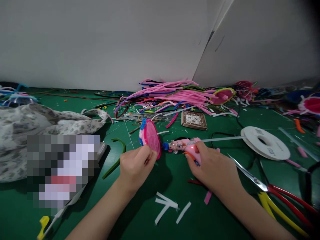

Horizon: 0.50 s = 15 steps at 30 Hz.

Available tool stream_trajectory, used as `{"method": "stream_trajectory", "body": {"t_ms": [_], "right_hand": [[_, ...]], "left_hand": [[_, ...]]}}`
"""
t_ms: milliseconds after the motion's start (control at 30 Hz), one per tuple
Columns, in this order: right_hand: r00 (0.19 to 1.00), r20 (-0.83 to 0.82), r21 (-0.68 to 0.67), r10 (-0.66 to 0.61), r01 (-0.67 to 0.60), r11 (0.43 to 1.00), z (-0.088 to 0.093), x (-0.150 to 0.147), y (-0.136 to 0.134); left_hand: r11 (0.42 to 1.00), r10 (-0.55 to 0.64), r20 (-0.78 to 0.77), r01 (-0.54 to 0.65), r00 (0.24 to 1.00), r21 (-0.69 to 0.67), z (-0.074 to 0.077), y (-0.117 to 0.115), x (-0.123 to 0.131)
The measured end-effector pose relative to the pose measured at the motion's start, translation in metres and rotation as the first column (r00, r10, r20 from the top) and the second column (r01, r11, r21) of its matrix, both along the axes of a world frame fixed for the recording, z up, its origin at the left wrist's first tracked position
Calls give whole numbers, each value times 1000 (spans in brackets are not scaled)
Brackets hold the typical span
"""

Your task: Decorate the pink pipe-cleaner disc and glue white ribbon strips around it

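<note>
My left hand (137, 166) is closed, pinching the lower edge of a bright pink oval piece (153, 136) that stands upright. Its left rim carries blue and white fuzzy trim. To the right, my right hand (212, 166) is closed around a pink hot glue gun (186, 144) with a small red light glowing on it. The gun's nozzle end points left toward the pink piece, close to a bit of blue fuzz (165, 146). My fingers hide part of the gun's handle.
Pink pipe cleaners (175, 91) are heaped along the white wall. Scissors (260, 183) with red and yellow handles and a ribbon spool (266, 143) lie right. White strips (165, 203) lie in front. A brown square tray (194, 120), a floral cloth (50, 123) and a pixelated device (67, 170) stand about.
</note>
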State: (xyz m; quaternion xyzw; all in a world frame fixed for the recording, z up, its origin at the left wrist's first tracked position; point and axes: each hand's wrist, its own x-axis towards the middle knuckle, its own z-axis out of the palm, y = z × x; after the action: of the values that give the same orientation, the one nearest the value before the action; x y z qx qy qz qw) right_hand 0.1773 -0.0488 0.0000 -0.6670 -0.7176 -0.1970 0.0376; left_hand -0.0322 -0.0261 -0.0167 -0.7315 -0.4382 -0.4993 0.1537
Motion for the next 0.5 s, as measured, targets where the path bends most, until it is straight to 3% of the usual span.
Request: {"method": "stream_trajectory", "body": {"t_ms": [500], "right_hand": [[999,-5,-17,32,-32,999,0,1,-1]], "left_hand": [[999,13,21,-12,1000,-35,-5,2,0]]}}
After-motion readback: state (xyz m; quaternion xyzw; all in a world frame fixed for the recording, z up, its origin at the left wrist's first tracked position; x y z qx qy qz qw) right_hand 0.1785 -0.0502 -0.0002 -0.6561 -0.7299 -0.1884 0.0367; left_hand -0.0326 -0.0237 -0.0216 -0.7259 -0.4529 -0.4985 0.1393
